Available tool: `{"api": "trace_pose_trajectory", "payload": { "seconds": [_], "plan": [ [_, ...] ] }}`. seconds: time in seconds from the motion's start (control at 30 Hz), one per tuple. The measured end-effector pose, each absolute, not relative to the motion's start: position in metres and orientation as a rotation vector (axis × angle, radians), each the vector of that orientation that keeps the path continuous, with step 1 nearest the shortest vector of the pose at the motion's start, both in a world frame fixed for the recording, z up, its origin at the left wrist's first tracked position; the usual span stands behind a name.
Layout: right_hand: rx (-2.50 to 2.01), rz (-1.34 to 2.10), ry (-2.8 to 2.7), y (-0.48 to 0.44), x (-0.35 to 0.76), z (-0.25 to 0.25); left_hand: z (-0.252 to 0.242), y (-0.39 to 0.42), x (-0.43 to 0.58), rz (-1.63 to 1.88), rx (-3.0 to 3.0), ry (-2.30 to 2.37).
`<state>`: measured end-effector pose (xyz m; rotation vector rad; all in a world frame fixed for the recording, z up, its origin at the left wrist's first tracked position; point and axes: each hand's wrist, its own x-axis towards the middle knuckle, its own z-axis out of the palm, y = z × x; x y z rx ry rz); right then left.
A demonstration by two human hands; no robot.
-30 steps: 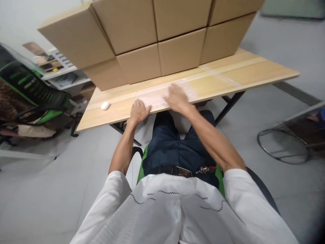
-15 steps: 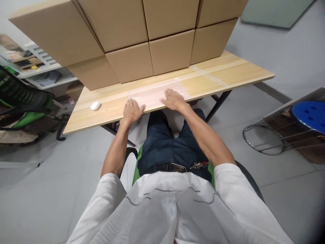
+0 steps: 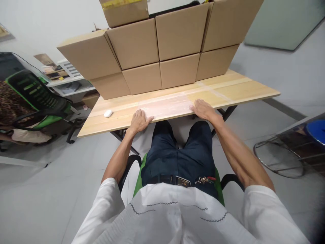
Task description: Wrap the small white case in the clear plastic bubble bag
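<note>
A thin pale pink sheet under what looks like clear film (image 3: 166, 107) lies flat along the front edge of the wooden table (image 3: 122, 113). My left hand (image 3: 139, 121) rests open at the sheet's left end, fingers forward and thumb out to the right. At the right end, my right hand (image 3: 203, 109) is also open, palm down, with its fingers pointing left and forward. Neither hand grips anything. Left of my left hand sits a small white rounded case (image 3: 108, 113).
Stacked cardboard boxes (image 3: 179, 73) line the table's back. Clear tape strips (image 3: 215, 92) cross the tabletop on the right. A blue stool (image 3: 316, 131) stands at right. To the left are a green-black chair (image 3: 38, 91), partly hiding a seated person, and white shelving (image 3: 73, 83).
My right hand has slid right along the sheet to its right end. My left hand stays at the left end. The view has tilted up, showing more of the boxes.
</note>
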<state>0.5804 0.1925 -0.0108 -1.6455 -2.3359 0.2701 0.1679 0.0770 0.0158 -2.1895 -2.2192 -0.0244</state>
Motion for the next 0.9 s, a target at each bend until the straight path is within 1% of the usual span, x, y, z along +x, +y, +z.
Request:
{"api": "trace_pose_trajectory", "payload": {
  "seconds": [0.17,0.27,0.57,0.7,0.9],
  "plan": [
    [-1.363,0.170,-2.454,0.179,0.586,-0.038,0.004,0.073,0.153,-0.162,-2.313,-2.015],
    [-1.251,0.140,-2.488,0.175,0.584,-0.045,0.002,0.070,0.146,-0.199,-2.382,-1.972],
    [-1.159,0.224,-2.430,0.193,0.590,-0.045,0.009,0.075,0.119,-0.434,-2.596,-1.965],
    [-1.109,0.311,-2.394,0.197,0.593,-0.041,0.010,0.077,0.114,-0.541,-2.630,-1.969],
    [-1.058,0.388,-2.325,0.200,0.598,-0.039,0.003,0.077,0.116,-0.488,-2.581,-1.922]
  ]
}}
